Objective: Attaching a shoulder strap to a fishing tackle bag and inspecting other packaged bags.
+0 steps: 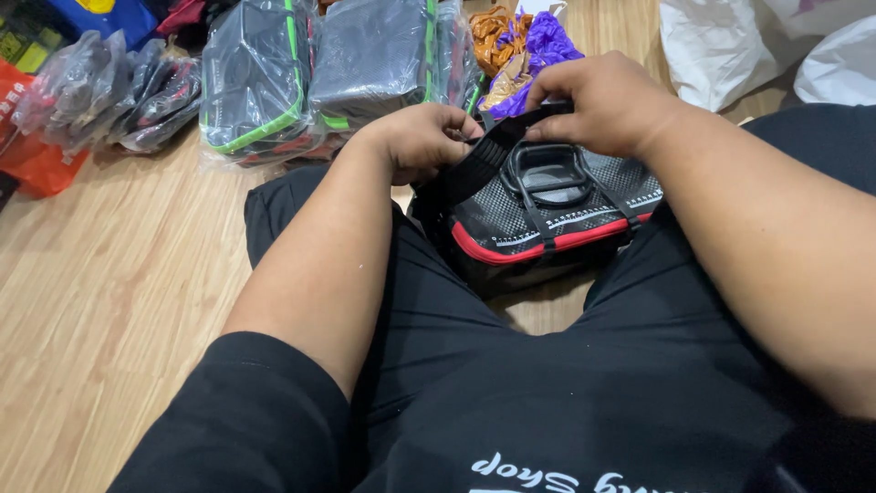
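A black bag with red trim (547, 224) rests between my knees on the wooden floor, its moulded handle facing up. A wide black strap (484, 160) runs across its top. My left hand (424, 137) pinches the strap's left end. My right hand (602, 100) grips the strap at the bag's far edge. Both hands are closed on the strap.
Two black bags with green trim wrapped in clear plastic (260, 78) (379, 55) stand ahead. Several smaller plastic-wrapped items (109, 91) lie at the left by an orange bag (36, 155). Purple and orange wrappers (525, 46) and white bags (721, 46) lie at the back right.
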